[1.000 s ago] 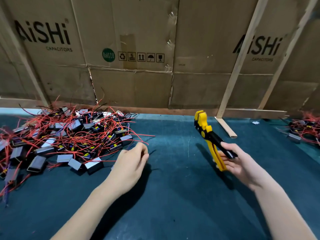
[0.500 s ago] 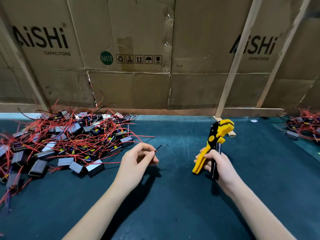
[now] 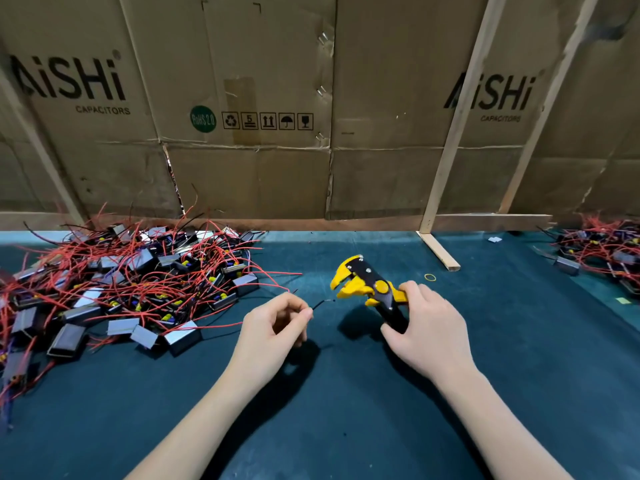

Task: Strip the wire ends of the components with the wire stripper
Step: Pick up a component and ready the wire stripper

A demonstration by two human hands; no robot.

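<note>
Left hand (image 3: 273, 327) pinches a thin black wire (image 3: 320, 304) end aimed at 3 o'clock, right hand (image 3: 427, 327) wraps the wire stripper (image 3: 369, 289) handles, mouth gaping at 9 o'clock; should seat the tip squarely before squeezing.

wire stripper (image 3: 370, 289) swung down and left, head now facing black wire (image 3: 320, 303), left hand (image 3: 273, 327) raised

A dark teal surface (image 3: 346, 427) carries a heap of red-wired components (image 3: 131, 292) left of the left fingers (image 3: 304, 311), a yellow rubber band (image 3: 430, 277) beyond the right fingers (image 3: 414, 289), and a smaller component pile (image 3: 602, 251) far right.
</note>
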